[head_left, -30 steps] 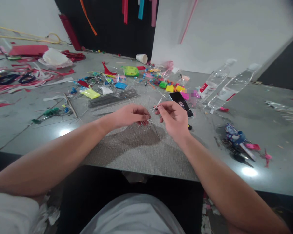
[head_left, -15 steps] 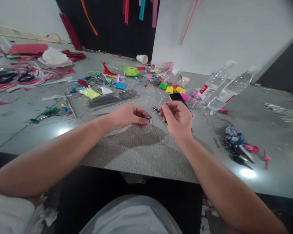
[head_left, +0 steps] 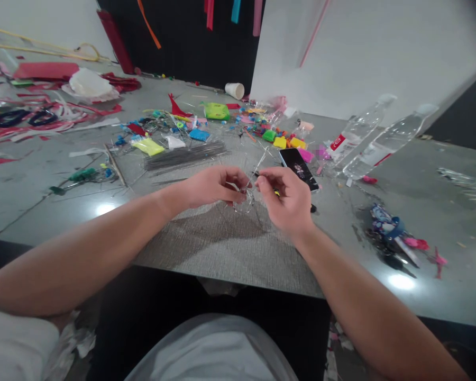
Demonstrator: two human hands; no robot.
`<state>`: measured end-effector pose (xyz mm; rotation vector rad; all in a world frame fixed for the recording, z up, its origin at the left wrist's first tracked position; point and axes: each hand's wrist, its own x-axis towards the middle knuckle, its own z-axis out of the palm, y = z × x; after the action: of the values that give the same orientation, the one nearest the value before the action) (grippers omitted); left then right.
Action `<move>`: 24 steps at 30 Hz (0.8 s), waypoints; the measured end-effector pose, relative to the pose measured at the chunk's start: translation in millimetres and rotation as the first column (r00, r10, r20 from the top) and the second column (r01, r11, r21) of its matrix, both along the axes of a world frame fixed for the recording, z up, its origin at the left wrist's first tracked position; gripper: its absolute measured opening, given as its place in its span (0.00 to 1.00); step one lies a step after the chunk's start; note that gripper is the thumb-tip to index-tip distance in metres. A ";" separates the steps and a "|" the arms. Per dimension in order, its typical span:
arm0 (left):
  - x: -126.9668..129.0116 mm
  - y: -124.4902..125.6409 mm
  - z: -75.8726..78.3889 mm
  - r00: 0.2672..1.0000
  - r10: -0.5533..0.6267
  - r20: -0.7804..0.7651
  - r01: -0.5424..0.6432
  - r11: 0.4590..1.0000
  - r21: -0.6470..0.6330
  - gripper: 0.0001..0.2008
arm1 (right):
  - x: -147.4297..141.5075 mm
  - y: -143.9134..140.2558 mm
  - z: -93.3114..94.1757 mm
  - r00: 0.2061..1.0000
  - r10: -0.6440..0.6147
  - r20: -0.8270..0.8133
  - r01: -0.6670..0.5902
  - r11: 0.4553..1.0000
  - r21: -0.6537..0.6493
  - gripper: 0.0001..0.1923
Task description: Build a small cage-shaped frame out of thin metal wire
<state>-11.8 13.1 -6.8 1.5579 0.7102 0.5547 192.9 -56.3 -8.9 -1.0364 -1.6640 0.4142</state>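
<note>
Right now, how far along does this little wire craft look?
Early, by the look of it. Both hands, left hand and right hand, pinch a small loop of thin wire over the grey mat; its shape is too fine to make out. A bundle of straight wires and scattered coloured pieces lie unused behind.

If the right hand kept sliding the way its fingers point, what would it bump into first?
The right hand points left, toward the left hand, with only the thin wire piece pinched between them. It would probably meet that wire, then the left hand's fingertips.
</note>
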 end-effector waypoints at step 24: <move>-3.5 -5.7 3.6 0.965 0.016 0.263 0.074 0.941 -0.329 0.06 | -2.5 -0.8 -5.8 0.987 0.007 -0.158 -0.007 1.000 0.001 0.06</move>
<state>-15.4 7.4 -3.2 1.1479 0.5443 0.5718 190.4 -57.1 -14.7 -0.9724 -1.5266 0.4886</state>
